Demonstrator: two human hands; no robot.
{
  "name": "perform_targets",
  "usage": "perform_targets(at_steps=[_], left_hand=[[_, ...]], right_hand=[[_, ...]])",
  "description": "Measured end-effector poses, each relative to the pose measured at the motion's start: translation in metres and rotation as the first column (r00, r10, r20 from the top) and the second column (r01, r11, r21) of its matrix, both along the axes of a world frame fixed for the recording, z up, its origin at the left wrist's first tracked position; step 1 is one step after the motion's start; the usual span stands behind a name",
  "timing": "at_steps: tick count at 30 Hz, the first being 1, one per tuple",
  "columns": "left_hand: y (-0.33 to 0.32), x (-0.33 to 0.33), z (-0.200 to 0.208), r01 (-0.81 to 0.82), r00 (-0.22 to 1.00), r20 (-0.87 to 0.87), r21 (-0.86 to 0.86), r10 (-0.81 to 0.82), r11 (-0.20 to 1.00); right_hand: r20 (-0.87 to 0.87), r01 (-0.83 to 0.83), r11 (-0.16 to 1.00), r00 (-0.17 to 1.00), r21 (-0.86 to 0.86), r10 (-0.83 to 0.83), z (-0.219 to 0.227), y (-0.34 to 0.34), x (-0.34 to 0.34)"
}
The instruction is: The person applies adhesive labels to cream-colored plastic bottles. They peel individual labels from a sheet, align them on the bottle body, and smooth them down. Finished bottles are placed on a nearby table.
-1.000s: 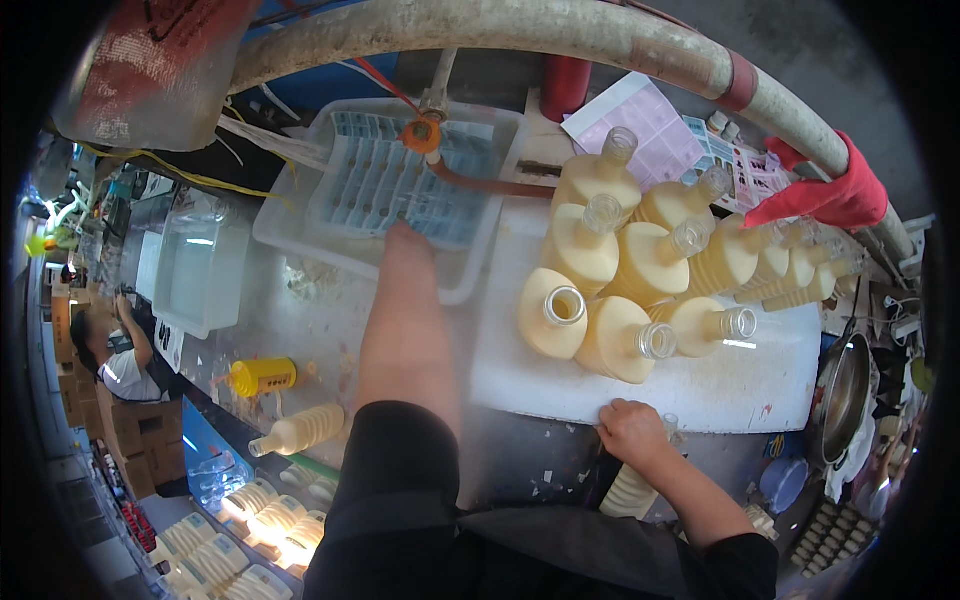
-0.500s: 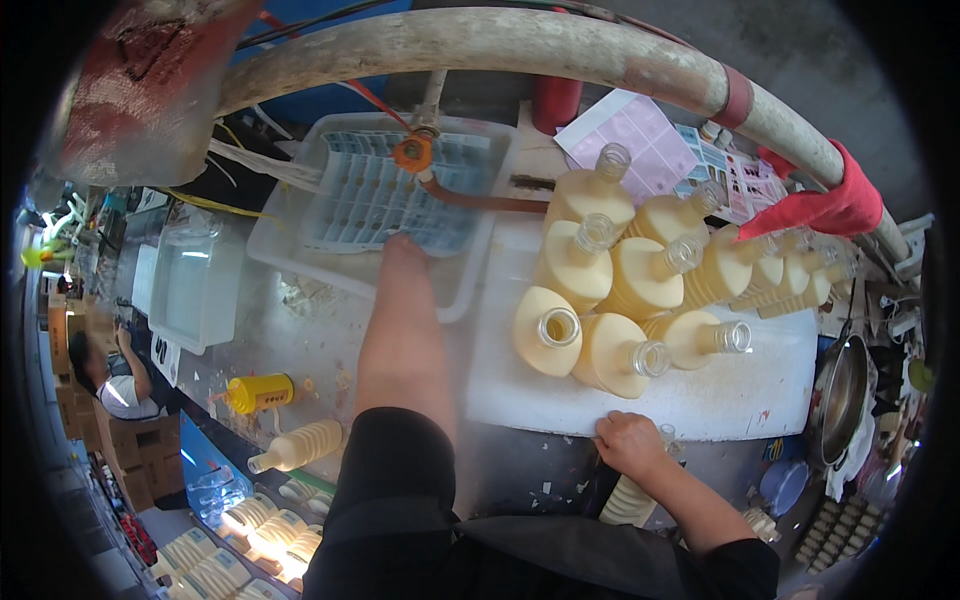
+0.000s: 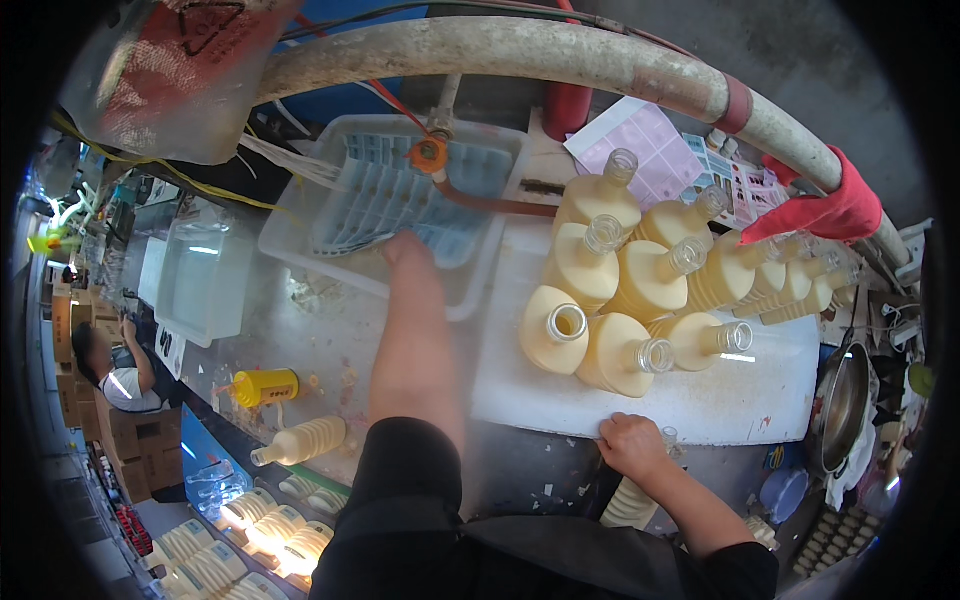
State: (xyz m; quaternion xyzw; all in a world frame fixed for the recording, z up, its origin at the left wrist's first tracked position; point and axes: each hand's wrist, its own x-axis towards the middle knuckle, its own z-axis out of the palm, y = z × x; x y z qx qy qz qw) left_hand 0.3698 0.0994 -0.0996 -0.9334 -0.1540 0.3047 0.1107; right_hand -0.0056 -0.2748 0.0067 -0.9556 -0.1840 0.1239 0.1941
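My left hand [image 3: 408, 252] reaches into a shallow white plastic tray [image 3: 276, 240] and is closed at the near edge of a blue printed sheet [image 3: 400, 195]. The sheet shows rows of small marks, and its near edge is bent up beside my fingers. My fingertips are partly hidden. At the near edge of a white board [image 3: 500, 385], my right hand [image 3: 632, 442] is curled closed; whatever it grips, if anything, is out of sight. Beneath that forearm stands a ribbed cream bottle [image 3: 628, 503]. Several cream bottles with clear glass necks [image 3: 555, 330] stand grouped on the board.
An orange-handled tap [image 3: 428, 154] with a brown hose hangs over the tray. A pale pipe [image 3: 500, 42] arches across the top, with a red cloth [image 3: 820, 200] on it. Left lie a clear bin [image 3: 205, 280], a yellow container [image 3: 265, 387] and a bottle on its side [image 3: 300, 442]. Another person [image 3: 125, 370] sits far left.
The sheet's near edge has bent upward and buckled by my left hand, which has moved slightly. My right hand stays at the board's edge. The whole view has shifted a little.
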Motion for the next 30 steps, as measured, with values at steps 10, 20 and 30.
perform_targets(at_steps=[10, 20, 30], left_hand=[[0.002, -0.028, 0.056, -0.068, 0.968, 0.244, 0.036, 0.058, 0.997], [0.025, -0.055, 0.094, 0.105, -0.032, -0.042, -0.994, 0.999, -0.038], [0.041, -0.15, 0.166, 0.336, 0.104, -0.186, -0.918, 0.977, -0.211]], right_hand=[[-0.006, -0.017, 1.0, 1.0, -0.019, 0.017, 0.004, 0.0, 0.0], [0.027, -0.026, 0.999, 0.999, -0.019, 0.026, 0.0, 0.0, -0.002], [-0.008, 0.001, 1.0, 1.0, -0.009, -0.001, 0.001, -0.002, -0.005]])
